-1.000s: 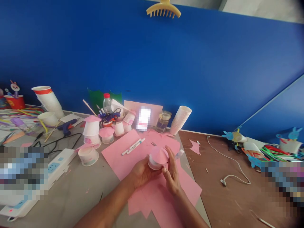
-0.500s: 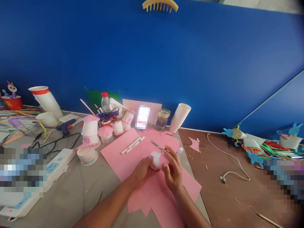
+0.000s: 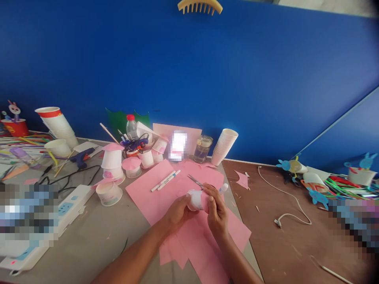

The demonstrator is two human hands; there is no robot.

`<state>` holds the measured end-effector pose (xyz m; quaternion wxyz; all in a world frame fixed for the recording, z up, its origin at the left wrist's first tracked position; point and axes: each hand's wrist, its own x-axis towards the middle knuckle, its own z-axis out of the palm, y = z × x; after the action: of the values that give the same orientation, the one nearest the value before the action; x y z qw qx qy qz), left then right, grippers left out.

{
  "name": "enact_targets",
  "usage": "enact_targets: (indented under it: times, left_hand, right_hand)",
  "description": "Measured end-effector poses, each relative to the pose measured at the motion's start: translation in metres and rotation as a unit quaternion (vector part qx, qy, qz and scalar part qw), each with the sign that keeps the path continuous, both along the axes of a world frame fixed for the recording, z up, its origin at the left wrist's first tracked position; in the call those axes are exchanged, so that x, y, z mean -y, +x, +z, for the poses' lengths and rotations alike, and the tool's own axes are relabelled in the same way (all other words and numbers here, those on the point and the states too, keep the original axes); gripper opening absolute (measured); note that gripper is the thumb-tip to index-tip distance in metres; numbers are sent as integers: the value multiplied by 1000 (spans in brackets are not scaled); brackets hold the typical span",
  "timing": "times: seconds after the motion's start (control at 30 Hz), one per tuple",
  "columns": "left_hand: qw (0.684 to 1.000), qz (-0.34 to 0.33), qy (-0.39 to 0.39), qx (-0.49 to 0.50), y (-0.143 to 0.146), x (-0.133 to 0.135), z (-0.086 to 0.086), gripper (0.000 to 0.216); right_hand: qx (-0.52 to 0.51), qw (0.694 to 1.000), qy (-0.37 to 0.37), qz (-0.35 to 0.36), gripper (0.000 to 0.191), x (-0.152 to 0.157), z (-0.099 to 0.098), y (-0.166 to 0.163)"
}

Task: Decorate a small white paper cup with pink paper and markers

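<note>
The cup (image 3: 194, 200) has tipped sideways, its pink top (image 3: 205, 201) swinging to three o'clock. I see pink paper (image 3: 204, 245) beneath, with the cup held at six o'clock in my view. The left hand's (image 3: 179, 213) fingers are clamped on the cup, the right hand's (image 3: 218, 212) on the top. I judge the step is seating that top; next calls for gentle, even pressure. Past the scissors (image 3: 195, 181), at ten o'clock from the cup, the pens' (image 3: 168, 180) lettering is illegible.

Left of the left hand (image 3: 177, 213) lie 1 power strip (image 3: 65, 209) and, farther off, 1 glue gun (image 3: 83, 158). Right of the right hand (image 3: 217, 207) lies 1 white cable (image 3: 277, 223).
</note>
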<state>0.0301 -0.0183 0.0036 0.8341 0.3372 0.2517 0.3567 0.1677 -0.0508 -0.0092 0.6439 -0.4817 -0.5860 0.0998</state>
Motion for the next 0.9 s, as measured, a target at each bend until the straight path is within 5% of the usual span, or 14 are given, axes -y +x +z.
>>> enact_targets:
  times: [0.9]
  left_hand:
    - [1000,20,4,17,1,-2,-6,35]
  right_hand:
    - [20,999,-35,-36,31,-2,-2,1]
